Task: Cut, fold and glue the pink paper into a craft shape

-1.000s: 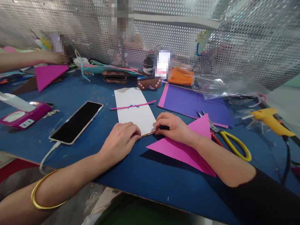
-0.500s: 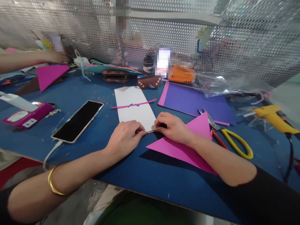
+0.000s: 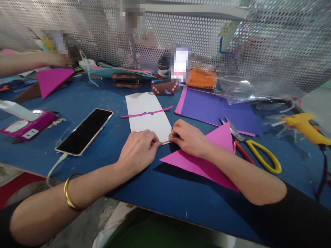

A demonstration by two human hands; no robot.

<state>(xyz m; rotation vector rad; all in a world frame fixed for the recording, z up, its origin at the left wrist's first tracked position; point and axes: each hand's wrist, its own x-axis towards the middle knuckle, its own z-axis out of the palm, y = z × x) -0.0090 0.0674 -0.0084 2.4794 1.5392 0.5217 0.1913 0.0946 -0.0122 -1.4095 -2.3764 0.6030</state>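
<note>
A white sheet of paper (image 3: 148, 103) lies on the blue table, with a thin pink paper strip (image 3: 165, 109) and small blue bits across it. At its near edge, my left hand (image 3: 141, 148) is closed in a pinch on the left corner. My right hand (image 3: 190, 137) pinches the right corner the same way. Between the fingertips, that edge shows as a narrow band with reddish marks. Beneath my right wrist lies a pink paper triangle (image 3: 217, 168), partly hidden by the forearm. Scissors (image 3: 263, 151) with yellow and red handles rest just beyond it.
A phone (image 3: 85, 132) on a cable lies left, near a magenta-based device (image 3: 31, 124). Purple sheets (image 3: 217, 106), a brown paper piece (image 3: 165, 88) and an orange object (image 3: 201, 78) are behind. A yellow glue gun (image 3: 305, 125) is right. Another person's hand (image 3: 62, 61) reaches in at far left.
The view has shifted slightly. Both hands keep their pinch on the near edge of the white paper. The bracelet has slid a little along my left forearm.
</note>
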